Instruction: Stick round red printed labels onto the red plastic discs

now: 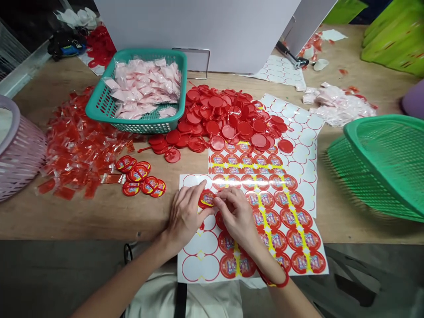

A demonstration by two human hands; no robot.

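Observation:
My left hand (186, 213) is closed around a small red plastic disc (201, 204), its thumb below and fingers above. A round printed sticker (208, 198) in red, yellow and blue lies over the disc's face. At the right edge of that sticker, my right hand (238, 215) pinches with thumb and fingertips; whether it also grips the disc is hidden. Both hands are above a sticker sheet (201, 261) whose left column shows bare white circles, with printed round stickers across the rest. Left of my hands lie several stickered discs (137, 172).
Behind the sheet spreads a heap of red discs (228, 115). A teal basket (135, 125) holds pale pink packets; red packets (77, 145) are piled beside it. A green basket (377, 163) stands right, a pink basket (24, 152) left. White packets (341, 104) lie back right.

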